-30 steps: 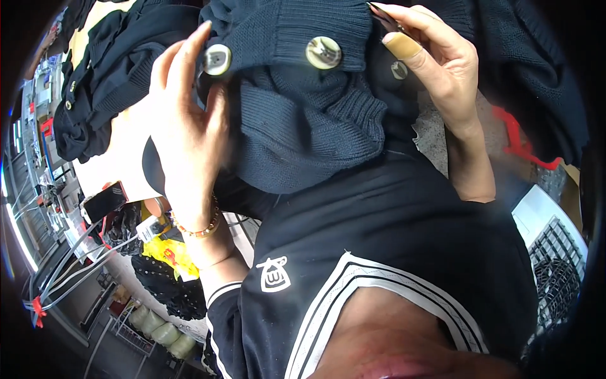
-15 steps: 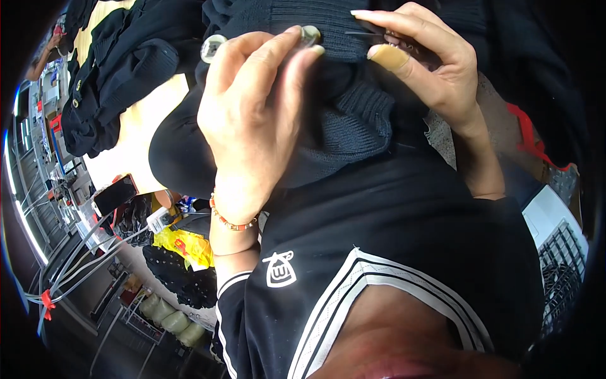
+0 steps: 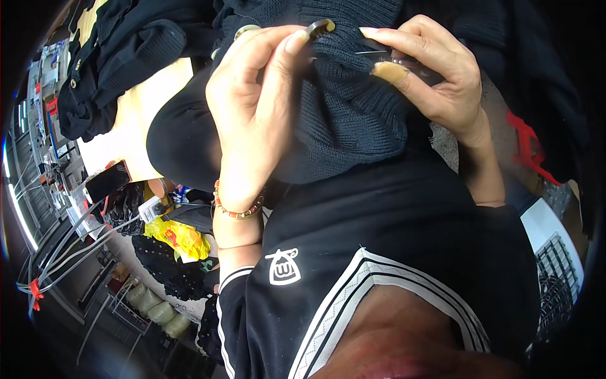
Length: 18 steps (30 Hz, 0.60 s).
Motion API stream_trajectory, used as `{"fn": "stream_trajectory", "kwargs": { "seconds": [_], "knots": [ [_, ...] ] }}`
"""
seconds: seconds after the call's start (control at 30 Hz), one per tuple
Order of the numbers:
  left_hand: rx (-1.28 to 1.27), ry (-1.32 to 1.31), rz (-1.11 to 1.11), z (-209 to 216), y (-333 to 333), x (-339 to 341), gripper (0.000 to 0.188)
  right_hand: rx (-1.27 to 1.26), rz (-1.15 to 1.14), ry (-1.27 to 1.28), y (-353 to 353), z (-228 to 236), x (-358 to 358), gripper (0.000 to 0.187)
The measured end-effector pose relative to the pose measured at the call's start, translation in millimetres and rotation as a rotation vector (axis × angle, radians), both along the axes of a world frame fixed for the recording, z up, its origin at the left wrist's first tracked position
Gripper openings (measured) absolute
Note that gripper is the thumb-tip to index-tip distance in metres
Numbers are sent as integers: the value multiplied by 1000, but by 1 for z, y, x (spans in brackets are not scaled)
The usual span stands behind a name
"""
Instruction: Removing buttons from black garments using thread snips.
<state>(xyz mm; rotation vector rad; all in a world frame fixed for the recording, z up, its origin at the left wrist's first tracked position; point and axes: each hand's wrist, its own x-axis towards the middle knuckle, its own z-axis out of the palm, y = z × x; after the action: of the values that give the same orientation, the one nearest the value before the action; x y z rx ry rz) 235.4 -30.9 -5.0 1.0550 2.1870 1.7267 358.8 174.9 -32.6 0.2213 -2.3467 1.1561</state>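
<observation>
A black ribbed knit garment (image 3: pixel 353 120) lies bunched across my lap and the table edge. Between thumb and forefinger, my left hand (image 3: pixel 252 107) pinches a shiny dark button with a yellowish edge (image 3: pixel 322 27), seen tilted above the knit. Another pale, round button (image 3: pixel 246 30) shows behind its knuckles. My right hand (image 3: pixel 435 69) is closed around a small tool with a thin metal point (image 3: pixel 369 52) directed left at the knit; its dark body is mostly hidden in the fingers. A beige wrap (image 3: pixel 390 72) covers the right thumb tip.
More black knitwear (image 3: pixel 126 63) with buttons is piled on the pale wooden table (image 3: pixel 151 101) at left. A phone (image 3: pixel 107 181), white cables (image 3: pixel 82 243) and a yellow bag (image 3: pixel 180 239) are at lower left. A red frame (image 3: pixel 527 145) and black wire rack (image 3: pixel 558 265) stand right.
My left hand has shifted slightly right, and the button it pinches is turned more edge-on. The knit has moved beneath it. My right hand has dropped a little, still gripping the tool.
</observation>
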Motion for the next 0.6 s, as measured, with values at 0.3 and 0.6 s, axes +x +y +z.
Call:
{"fn": "stream_trajectory", "kwargs": {
  "seconds": [0.3,0.6],
  "knots": [
    [15,-54,-23,-6,-1,-2,13,-44,12,-15,-2,-2,-3,44],
    [-564,613,-561,50,-42,4,80,-545,-231,-52,14,5,-5,69]
  ]
}}
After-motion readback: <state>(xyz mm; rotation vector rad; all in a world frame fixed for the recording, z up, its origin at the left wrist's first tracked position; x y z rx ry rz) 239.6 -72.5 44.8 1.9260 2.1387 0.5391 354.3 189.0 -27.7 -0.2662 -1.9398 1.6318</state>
